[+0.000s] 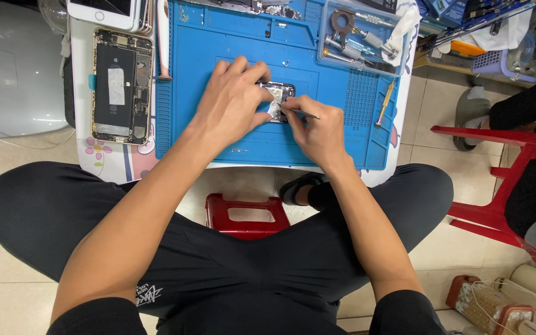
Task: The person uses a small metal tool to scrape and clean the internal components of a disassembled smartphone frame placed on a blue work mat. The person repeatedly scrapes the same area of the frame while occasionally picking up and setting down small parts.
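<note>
A seated person bent over a blue work mat (231, 133) spread on a small table, both bare hands meeting at a small dark phone part (278, 99) near the mat's middle. The left hand (234, 102) lay flat over the part, fingers spread and pressing down on its left side, covering much of it. The right hand (319, 127) pinched a thin metal tool (304, 114) between thumb and forefingers, its tip resting on a crumpled strip of silvery film (275, 107) at the part's near edge — whether the tip lifted the film could not be told.

To the left of the mat, an opened phone (122, 87) lay face up with its dark battery and inner boards showing, and a white phone (103, 12) sat just beyond it at the table's far edge. At the mat's far right corner stood a clear tray (358, 40) holding metal tools, with a brass-coloured screwdriver (385, 102) lying on the mat just beside it.

The person sat cross-legged in black trousers above a red plastic stool (246, 217) on the tiled floor. On the right, another person's dark-clothed leg (528, 111) rested over a red plastic chair (504, 180) — well apart from the work.
</note>
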